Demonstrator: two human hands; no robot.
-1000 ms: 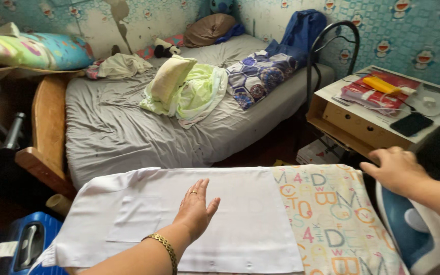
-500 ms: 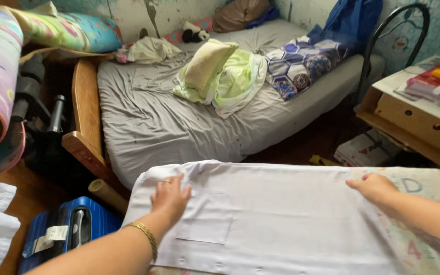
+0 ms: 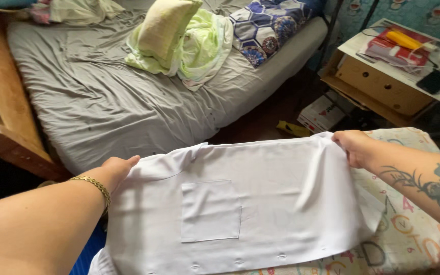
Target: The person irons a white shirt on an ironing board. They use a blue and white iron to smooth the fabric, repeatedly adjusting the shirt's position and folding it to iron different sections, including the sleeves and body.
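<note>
A white shirt [image 3: 260,203] with a chest pocket lies spread over an ironing board [image 3: 408,239] covered in a letter-patterned cloth. My left hand [image 3: 115,170], with a gold bracelet on the wrist, grips the shirt's left edge near the collar. My right hand [image 3: 352,145] pinches the shirt's far right edge and holds it taut. The fabric is stretched between both hands, with a fold running down near the right side.
A bed [image 3: 103,102] with a grey sheet, a yellow-green pillow [image 3: 166,28] and a patterned blanket [image 3: 268,28] stands beyond the board. Its wooden frame [image 3: 3,117] is at the left. A wooden side table [image 3: 383,84] with items is at the right; a box [image 3: 324,112] lies on the floor.
Both hands went from lying flat on the shirt to gripping its left and right edges. The view tilted down and moved closer to the shirt.
</note>
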